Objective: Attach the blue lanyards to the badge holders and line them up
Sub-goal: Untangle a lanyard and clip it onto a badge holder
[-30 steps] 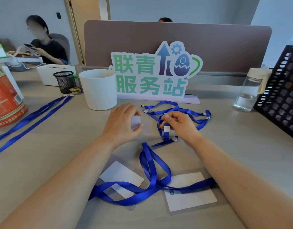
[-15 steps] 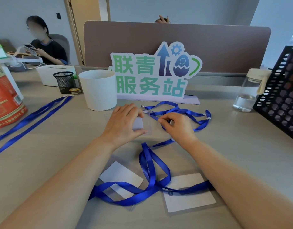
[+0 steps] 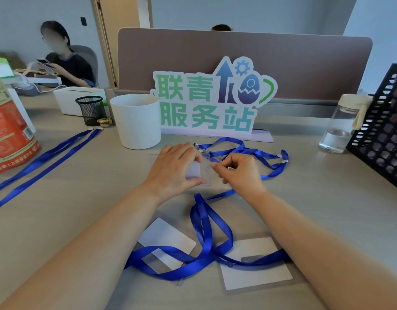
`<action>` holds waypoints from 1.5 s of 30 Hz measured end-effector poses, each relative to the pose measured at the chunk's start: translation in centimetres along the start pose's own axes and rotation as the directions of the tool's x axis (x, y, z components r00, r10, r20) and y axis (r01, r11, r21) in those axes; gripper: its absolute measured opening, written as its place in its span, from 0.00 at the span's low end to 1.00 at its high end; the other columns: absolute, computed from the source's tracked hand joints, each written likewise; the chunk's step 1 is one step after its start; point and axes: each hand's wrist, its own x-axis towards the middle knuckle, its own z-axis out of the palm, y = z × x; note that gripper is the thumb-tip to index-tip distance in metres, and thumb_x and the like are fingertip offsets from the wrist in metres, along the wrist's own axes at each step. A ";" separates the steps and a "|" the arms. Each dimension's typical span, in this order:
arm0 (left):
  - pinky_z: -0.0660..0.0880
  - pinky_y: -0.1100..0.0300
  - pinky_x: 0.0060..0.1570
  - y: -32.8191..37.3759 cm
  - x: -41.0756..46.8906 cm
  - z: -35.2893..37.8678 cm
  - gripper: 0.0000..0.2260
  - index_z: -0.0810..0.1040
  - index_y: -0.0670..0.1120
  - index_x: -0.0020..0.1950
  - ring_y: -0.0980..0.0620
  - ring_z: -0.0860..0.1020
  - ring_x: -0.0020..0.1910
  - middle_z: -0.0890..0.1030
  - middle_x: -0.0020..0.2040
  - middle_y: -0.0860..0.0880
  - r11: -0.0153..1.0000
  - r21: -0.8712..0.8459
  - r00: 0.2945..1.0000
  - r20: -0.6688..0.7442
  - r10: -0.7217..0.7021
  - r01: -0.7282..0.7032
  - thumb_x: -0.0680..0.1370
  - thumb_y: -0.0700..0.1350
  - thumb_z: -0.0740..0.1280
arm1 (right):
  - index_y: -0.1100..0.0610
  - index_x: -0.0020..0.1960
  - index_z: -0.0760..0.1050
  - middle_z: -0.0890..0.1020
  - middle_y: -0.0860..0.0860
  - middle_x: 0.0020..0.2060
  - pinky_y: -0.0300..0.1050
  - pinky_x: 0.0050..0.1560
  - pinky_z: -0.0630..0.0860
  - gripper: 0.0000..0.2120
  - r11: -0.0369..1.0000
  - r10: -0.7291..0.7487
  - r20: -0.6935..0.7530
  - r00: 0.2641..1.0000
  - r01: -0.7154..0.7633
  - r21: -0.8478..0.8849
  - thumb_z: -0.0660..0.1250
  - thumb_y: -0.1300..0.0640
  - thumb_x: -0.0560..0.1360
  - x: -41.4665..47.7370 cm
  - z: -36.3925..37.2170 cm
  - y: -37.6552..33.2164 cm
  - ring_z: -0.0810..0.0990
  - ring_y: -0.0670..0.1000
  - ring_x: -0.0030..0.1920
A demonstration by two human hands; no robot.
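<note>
- The left hand (image 3: 175,168) grips a clear badge holder (image 3: 203,171) by its left edge, mid-tabletop (image 3: 316,193).
- The right hand (image 3: 240,173) pinches the blue lanyard (image 3: 257,151) end at the holder's right edge.
- A white cup (image 3: 137,121) stands just beyond the left hand.
- Two near holders (image 3: 255,269) lie between the forearms.
- Bare surface runs right towards the black crate (image 3: 385,130).

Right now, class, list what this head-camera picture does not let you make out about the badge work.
Head view: lanyard clip, hidden by the right hand, fingers curled; hooked on or not, unclear.
Head view: clear badge holder, partly covered by the left hand.
Head view: black crate, cut off by the right edge.
</note>
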 end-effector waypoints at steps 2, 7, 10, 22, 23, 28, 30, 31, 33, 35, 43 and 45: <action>0.57 0.63 0.43 0.0 0.0 0.0 0.21 0.69 0.49 0.44 0.57 0.67 0.41 0.75 0.42 0.53 1.000 -0.004 1.000 0.002 0.003 -0.003 0.62 0.54 0.77 | 0.59 0.33 0.74 0.77 0.49 0.28 0.37 0.32 0.74 0.11 0.999 0.012 0.022 1.000 -0.013 0.044 0.72 0.56 0.70 0.0 -0.1 -0.2 0.74 0.41 0.23; 0.55 0.65 0.42 0.0 0.0 -0.2 0.17 0.67 0.51 0.44 0.56 0.67 0.41 0.76 0.41 0.53 0.999 -0.032 1.000 -0.012 0.012 -0.012 0.65 0.57 0.71 | 0.52 0.36 0.76 0.76 0.47 0.28 0.29 0.30 0.70 0.07 0.999 -0.010 0.070 0.998 0.007 0.051 0.70 0.55 0.72 0.0 -0.5 -0.2 0.72 0.39 0.24; 0.55 0.65 0.42 0.0 0.0 -0.2 0.15 0.68 0.51 0.44 0.56 0.67 0.42 0.75 0.41 0.52 0.999 -0.048 1.000 -0.017 0.018 -0.019 0.68 0.59 0.64 | 0.50 0.37 0.77 0.75 0.48 0.28 0.27 0.31 0.70 0.06 0.998 -0.020 0.083 0.996 0.016 0.057 0.70 0.56 0.72 0.0 -0.4 -0.1 0.72 0.38 0.25; 0.58 0.61 0.41 -0.5 0.0 -0.3 0.13 0.70 0.48 0.42 0.49 0.75 0.38 0.76 0.39 0.52 1.000 0.003 1.000 -0.018 0.012 -0.012 0.72 0.58 0.62 | 0.54 0.48 0.80 0.80 0.44 0.37 0.26 0.38 0.73 0.05 0.998 -0.056 0.211 0.976 0.056 0.002 0.65 0.56 0.76 -0.2 -0.5 -0.1 0.76 0.35 0.31; 0.58 0.61 0.41 -0.5 0.0 -0.4 0.13 0.70 0.49 0.42 0.49 0.75 0.38 0.76 0.39 0.52 1.000 0.007 1.000 -0.020 0.006 -0.006 0.71 0.59 0.62 | 0.54 0.50 0.80 0.80 0.44 0.38 0.27 0.38 0.73 0.06 0.998 -0.061 0.217 0.974 0.062 0.000 0.65 0.57 0.76 -0.2 -0.5 -0.1 0.76 0.35 0.32; 0.52 0.64 0.39 -0.5 0.0 -0.7 0.15 0.69 0.48 0.40 0.50 0.76 0.35 0.76 0.37 0.53 0.999 0.043 0.999 -0.030 -0.023 0.024 0.70 0.60 0.62 | 0.55 0.52 0.79 0.81 0.47 0.40 0.29 0.36 0.72 0.08 0.996 -0.077 0.256 0.964 0.085 -0.019 0.69 0.59 0.73 -0.6 -0.8 -0.5 0.74 0.38 0.30; 0.51 0.63 0.39 -0.3 0.1 -0.8 0.15 0.69 0.48 0.40 0.49 0.75 0.34 0.76 0.36 0.53 0.997 0.078 0.999 -0.041 -0.026 0.029 0.70 0.60 0.64 | 0.55 0.52 0.79 0.82 0.48 0.43 0.38 0.43 0.78 0.11 0.995 -0.094 0.268 0.959 0.101 -0.011 0.72 0.59 0.70 -0.7 -0.7 -0.6 0.78 0.43 0.37; 0.51 0.63 0.39 -0.2 0.2 -0.8 0.16 0.70 0.47 0.40 0.49 0.76 0.33 0.76 0.35 0.53 0.995 0.088 0.998 -0.046 -0.037 0.041 0.70 0.59 0.66 | 0.54 0.52 0.79 0.82 0.49 0.45 0.42 0.46 0.79 0.12 0.993 -0.100 0.258 0.961 0.111 -0.032 0.74 0.58 0.68 -0.8 -0.6 -0.6 0.79 0.48 0.40; 0.52 0.64 0.39 0.1 0.2 -0.8 0.18 0.72 0.44 0.43 0.48 0.77 0.33 0.76 0.35 0.52 0.993 0.076 0.995 -0.049 -0.086 0.089 0.67 0.55 0.73 | 0.54 0.50 0.79 0.83 0.51 0.46 0.41 0.48 0.76 0.13 0.985 -0.127 0.218 0.968 0.149 -0.089 0.75 0.57 0.67 -1.0 -0.4 -0.8 0.79 0.53 0.42; 0.54 0.64 0.42 0.4 0.2 -0.8 0.21 0.74 0.42 0.48 0.48 0.78 0.36 0.76 0.36 0.52 0.989 0.054 0.990 -0.032 -0.138 0.140 0.66 0.54 0.75 | 0.54 0.49 0.80 0.83 0.51 0.45 0.36 0.46 0.75 0.11 0.978 -0.157 0.171 0.973 0.177 -0.111 0.75 0.57 0.68 -0.9 -0.2 -0.8 0.80 0.52 0.42; 0.54 0.62 0.41 0.3 0.3 -1.0 0.15 0.77 0.51 0.37 0.53 0.76 0.35 0.77 0.34 0.56 0.994 0.048 0.995 0.008 -0.095 0.095 0.69 0.62 0.63 | 0.57 0.51 0.82 0.80 0.42 0.41 0.22 0.46 0.70 0.08 0.961 -0.208 0.116 0.971 0.225 -0.162 0.70 0.60 0.72 -1.0 -0.1 -0.7 0.76 0.35 0.41; 0.53 0.62 0.41 0.4 0.3 -1.1 0.14 0.78 0.53 0.36 0.54 0.75 0.35 0.76 0.34 0.56 0.995 0.037 0.996 -0.009 -0.093 0.093 0.68 0.62 0.62 | 0.58 0.51 0.82 0.81 0.44 0.43 0.21 0.45 0.69 0.08 0.951 -0.227 0.118 0.967 0.246 -0.186 0.70 0.60 0.72 -1.0 -0.1 -0.8 0.75 0.35 0.41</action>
